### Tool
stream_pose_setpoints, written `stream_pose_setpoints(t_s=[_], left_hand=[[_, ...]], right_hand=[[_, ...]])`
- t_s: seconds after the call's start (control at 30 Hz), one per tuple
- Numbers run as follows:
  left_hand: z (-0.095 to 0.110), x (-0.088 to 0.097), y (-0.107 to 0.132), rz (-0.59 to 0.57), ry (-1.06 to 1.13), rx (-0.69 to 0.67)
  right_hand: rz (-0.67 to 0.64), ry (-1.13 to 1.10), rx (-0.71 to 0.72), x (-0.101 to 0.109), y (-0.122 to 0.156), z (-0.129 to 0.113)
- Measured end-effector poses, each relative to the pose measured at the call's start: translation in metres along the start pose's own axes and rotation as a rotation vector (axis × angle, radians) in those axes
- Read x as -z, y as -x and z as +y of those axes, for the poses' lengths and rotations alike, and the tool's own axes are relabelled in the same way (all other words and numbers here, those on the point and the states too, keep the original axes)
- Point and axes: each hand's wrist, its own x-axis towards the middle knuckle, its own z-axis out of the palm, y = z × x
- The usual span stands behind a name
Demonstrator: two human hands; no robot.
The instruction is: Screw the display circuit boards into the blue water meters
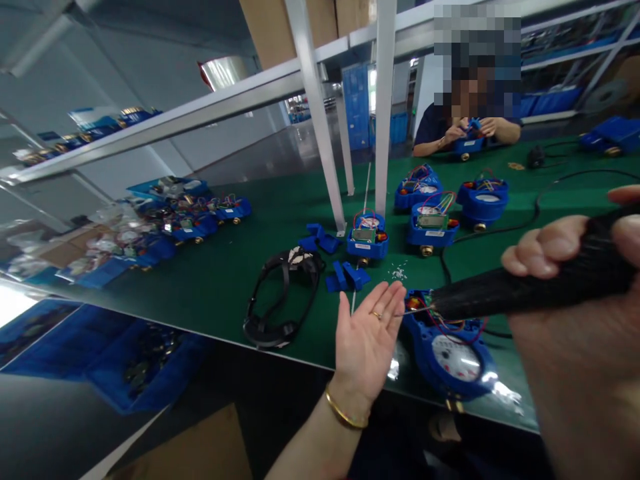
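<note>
My left hand (367, 340) is held palm up with its fingers stretched out, a gold-coloured ring on one finger and a bracelet at the wrist. No object shows clearly on the palm. My right hand (565, 267) grips a black electric screwdriver (480, 293), its thin bit pointing left at the fingertips of my left hand; whether it touches them I cannot tell. Right below the bit sits a blue water meter (455, 357) with a round dial, coloured wires and an opened electronics compartment, partly hidden by the screwdriver. Small white pieces (399, 272) lie scattered just beyond my left fingertips.
Several blue meters with wires (433, 223) stand farther back on the green table (280, 207). A black head strap (250, 313) and blue plastic parts (345, 275) lie left of my hand. White posts (320, 120) rise behind. Across the table a co-worker (430, 127) handles another meter.
</note>
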Motion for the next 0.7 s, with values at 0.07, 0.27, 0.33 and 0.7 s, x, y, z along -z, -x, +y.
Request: stream_pose_setpoints(t_s=[0.07, 0.27, 0.33, 0.7], left_hand=[[-0.003, 0.002, 0.001, -0.04, -0.012, 0.012], [-0.004, 0.008, 0.0, -0.106, -0.049, 0.039], [-0.004, 0.01, -0.001, -0.086, -0.049, 0.037], [-0.012, 0.026, -0.006, 0.091, -0.337, -0.066]], right_hand=[[-0.036, -0.039, -0.022, -0.006, 0.007, 0.005], [-0.085, -0.022, -0.012, -0.013, 0.012, 0.015], [-0.071, -0.021, -0.028, -0.012, 0.01, 0.015], [-0.032, -0.026, -0.044, -0.006, 0.002, 0.01]])
